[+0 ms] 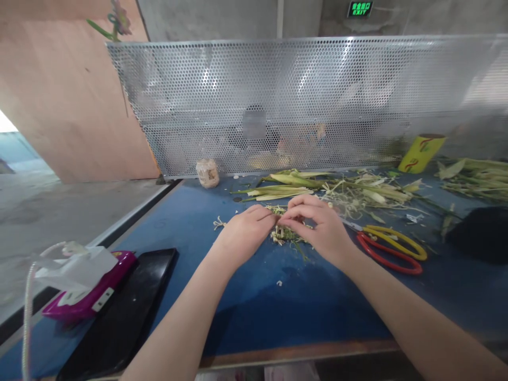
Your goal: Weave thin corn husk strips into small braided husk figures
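Both left hand point(248, 233) and right hand point(325, 228) curl loosely over scraps point(279, 236), anything held unclear.

on the table point(246, 317), leaves point(283, 191) lie behind the scraps point(280, 237), scissors point(379, 229) to the right.

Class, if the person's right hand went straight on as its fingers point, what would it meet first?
Probably the left hand, directly ahead; depth is unclear, so the plant scraps might be brushed first.

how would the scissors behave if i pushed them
The scissors would probably slide rather than roll, lying flat on the blue table. Their metal blades look stiff, and either looped handle might pivot if nudged alone.
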Tool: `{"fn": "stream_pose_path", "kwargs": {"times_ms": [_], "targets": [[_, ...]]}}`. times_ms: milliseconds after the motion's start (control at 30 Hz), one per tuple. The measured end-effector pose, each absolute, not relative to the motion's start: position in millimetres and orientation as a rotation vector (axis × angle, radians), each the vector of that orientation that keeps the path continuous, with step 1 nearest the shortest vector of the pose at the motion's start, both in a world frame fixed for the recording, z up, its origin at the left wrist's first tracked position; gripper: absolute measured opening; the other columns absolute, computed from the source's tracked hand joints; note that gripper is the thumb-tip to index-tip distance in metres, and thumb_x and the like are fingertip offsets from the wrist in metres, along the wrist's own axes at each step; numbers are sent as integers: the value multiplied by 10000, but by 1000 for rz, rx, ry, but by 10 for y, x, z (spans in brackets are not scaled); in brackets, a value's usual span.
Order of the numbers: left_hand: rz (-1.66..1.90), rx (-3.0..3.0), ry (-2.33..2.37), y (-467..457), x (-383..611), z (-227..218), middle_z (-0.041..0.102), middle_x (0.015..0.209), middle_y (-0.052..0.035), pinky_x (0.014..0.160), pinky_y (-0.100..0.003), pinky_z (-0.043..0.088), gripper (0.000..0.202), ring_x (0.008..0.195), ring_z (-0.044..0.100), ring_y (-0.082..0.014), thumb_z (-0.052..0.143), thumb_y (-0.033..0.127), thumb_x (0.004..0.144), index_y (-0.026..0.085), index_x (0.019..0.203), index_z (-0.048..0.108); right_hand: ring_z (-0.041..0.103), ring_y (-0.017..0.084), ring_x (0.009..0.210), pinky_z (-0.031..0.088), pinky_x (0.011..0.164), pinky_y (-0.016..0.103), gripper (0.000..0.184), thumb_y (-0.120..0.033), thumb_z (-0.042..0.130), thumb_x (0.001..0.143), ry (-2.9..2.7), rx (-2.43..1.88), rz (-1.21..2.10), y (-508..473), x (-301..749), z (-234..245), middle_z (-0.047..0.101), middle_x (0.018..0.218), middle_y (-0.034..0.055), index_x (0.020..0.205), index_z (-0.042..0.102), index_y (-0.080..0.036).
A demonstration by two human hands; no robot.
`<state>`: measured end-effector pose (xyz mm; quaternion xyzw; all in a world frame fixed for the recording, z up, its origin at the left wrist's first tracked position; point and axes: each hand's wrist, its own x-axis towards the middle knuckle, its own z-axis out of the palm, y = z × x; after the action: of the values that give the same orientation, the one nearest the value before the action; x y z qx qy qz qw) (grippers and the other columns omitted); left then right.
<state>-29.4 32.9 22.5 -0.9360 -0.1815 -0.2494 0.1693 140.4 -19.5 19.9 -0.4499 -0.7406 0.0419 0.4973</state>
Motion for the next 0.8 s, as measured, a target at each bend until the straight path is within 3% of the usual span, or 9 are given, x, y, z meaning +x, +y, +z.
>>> {"fn": "stream_pose_path", "kwargs": {"times_ms": [100,233,467,633,800], "targets": [[-669,-2634,-494,327,-275,207,572,742,-59,682,-276,495,185,758,542,-158,401,137,837,103,773,572,496,89,587,409,512,228,94,-263,585,729,-1656,-1077,425,-171,1400,207,546,789,22,678,611,-188],[-736,-2676,-478,292,-239,195,606,806,-63,737,-277,496,181,811,560,-148,407,139,840,113,893,578,462,77,521,388,516,229,129,-281,560,748,-1488,-1013,763,-135,1410,200,538,599,-10,681,597,-176],[-1009,-2717,-413,238,-208,210,654,856,-48,764,-291,510,155,821,591,-147,467,127,812,130,882,605,414,54,495,312,456,205,162,-281,587,745,-1174,-828,1162,-81,1480,177,497,576,-10,651,600,-148],[-1129,-2716,-440,237,-206,228,659,836,-56,731,-284,522,171,802,600,-145,463,137,815,124,891,616,376,53,505,283,443,197,159,-284,566,769,-1178,-755,1272,-79,1524,180,471,587,-11,676,596,-158],[-1200,-2743,-497,216,-210,244,664,835,-32,733,-261,516,171,798,600,-120,459,171,825,151,878,620,392,55,488,291,448,206,177,-326,565,761,-1271,-879,1116,-89,1520,197,483,572,-20,703,578,-160]]}}
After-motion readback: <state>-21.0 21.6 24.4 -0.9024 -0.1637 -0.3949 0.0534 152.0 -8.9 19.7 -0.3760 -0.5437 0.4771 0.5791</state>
